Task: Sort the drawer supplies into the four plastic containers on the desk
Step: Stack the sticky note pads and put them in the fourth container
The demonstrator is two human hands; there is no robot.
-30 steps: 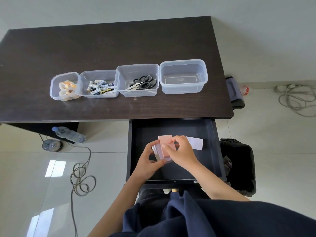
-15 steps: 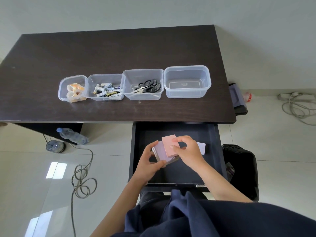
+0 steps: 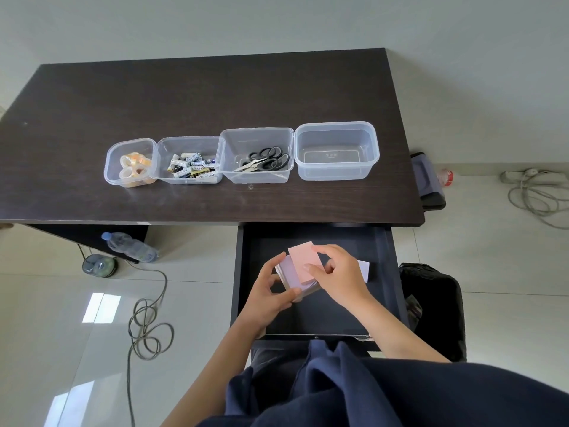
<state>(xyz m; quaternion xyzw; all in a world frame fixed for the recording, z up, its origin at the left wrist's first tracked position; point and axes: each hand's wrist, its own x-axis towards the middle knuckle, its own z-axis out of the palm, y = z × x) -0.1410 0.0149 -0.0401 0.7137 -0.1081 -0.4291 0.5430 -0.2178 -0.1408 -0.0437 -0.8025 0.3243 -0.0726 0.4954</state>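
No legible text anywhere. Batteries (image 3: 191,166) carry printed labels, too small to read. Empty container (image 3: 336,151) has embossed marks on its base, unreadable. Pads (image 3: 303,266) look blank.

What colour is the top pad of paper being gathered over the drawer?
Pale pink top pad of paper, over a lilac one; head view.

Looks like a home office or study – dark wood bench (image 3: 197,97) with open drawer (image 3: 314,315), glossy tiled floor (image 3: 55,318), loose cables (image 3: 147,328), power strip (image 3: 523,174) by the wall.
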